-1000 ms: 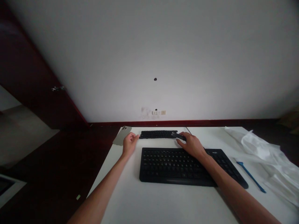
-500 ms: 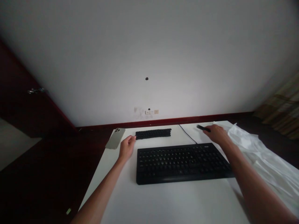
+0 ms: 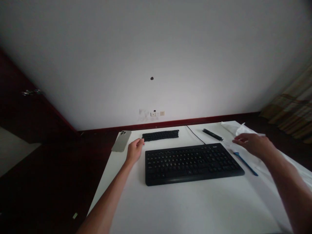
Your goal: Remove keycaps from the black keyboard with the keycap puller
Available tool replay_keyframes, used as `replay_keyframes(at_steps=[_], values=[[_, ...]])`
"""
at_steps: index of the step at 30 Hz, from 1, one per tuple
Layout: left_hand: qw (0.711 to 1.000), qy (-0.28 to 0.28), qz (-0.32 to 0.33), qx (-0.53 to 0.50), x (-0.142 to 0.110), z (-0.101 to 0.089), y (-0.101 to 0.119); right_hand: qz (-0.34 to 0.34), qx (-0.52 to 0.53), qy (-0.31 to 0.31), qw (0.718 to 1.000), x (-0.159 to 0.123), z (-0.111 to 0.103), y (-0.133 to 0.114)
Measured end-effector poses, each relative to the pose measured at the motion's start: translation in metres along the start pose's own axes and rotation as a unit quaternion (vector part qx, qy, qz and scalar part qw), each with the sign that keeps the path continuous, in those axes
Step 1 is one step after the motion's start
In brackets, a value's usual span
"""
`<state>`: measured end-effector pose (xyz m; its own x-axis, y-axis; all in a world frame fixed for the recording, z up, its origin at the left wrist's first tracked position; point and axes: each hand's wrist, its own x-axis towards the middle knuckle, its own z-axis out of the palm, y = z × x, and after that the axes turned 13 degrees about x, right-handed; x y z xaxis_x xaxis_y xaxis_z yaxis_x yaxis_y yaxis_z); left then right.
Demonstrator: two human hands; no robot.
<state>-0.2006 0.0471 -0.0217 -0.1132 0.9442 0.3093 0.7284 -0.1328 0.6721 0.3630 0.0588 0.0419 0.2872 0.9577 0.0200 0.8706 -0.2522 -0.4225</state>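
The right hand (image 3: 253, 143) has released the black bar (image 3: 212, 134) and spreads empty near the blue tool (image 3: 245, 163); the left hand (image 3: 135, 150) curls loosely beside the key strip (image 3: 160, 135).

Wall sockets (image 3: 157, 113) sit above a dark red skirting board (image 3: 195, 121), between a dark door (image 3: 31, 110) and what looks like a striped curtain (image 3: 290, 104).

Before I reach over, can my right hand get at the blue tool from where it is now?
Probably yes. The right hand is just above the blue pry tool, and nothing seems to lie between them. The black keyboard sits to the tool's left, not in the way.
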Motion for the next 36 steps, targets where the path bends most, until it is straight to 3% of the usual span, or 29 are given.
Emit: replay_keyframes(at_steps=[3,7,10,13,15,17,19,22,24,27,29,36], values=[[1.000,-0.003,0.005,0.007,-0.001,0.002,0.001,0.066,0.004,-0.060,0.996,-0.029,0.020,0.024],[1.000,-0.009,0.006,0.008,-0.002,0.002,0.000,0.019,0.003,-0.062,0.998,-0.053,0.039,0.035],[1.000,-0.010,0.014,0.012,-0.002,0.002,0.001,0.010,-0.033,-0.049,0.998,-0.054,0.032,0.025],[1.000,-0.013,0.013,0.015,-0.002,0.002,0.003,-0.015,-0.067,0.034,0.997,-0.049,0.019,-0.006],[1.000,-0.017,0.011,0.017,-0.002,0.002,0.004,-0.072,-0.036,0.060,0.995,-0.049,0.018,-0.043],[1.000,-0.019,0.009,0.021,-0.002,0.002,0.004,-0.177,0.064,0.028,0.982,-0.054,0.026,-0.090],[0.999,-0.020,0.010,0.025,-0.002,0.002,0.004,-0.275,0.156,-0.047,0.947,-0.063,0.044,-0.140],[0.999,-0.024,0.017,0.033,-0.002,0.002,0.004,-0.357,0.246,-0.142,0.890,-0.080,0.081,-0.202],[0.998,-0.030,0.018,0.042,-0.002,0.002,0.005,-0.393,0.304,-0.174,0.850,-0.092,0.106,-0.229],[0.998,-0.038,0.011,0.055,-0.001,0.002,0.007,-0.419,0.351,-0.205,0.812,-0.109,0.134,-0.247],[0.997,-0.039,0.008,0.062,-0.001,0.002,0.008,-0.427,0.363,-0.204,0.803,-0.119,0.146,-0.249],[0.997,-0.049,0.005,0.062,-0.003,0.002,0.010,-0.427,0.290,-0.174,0.838,-0.131,0.151,-0.241]])
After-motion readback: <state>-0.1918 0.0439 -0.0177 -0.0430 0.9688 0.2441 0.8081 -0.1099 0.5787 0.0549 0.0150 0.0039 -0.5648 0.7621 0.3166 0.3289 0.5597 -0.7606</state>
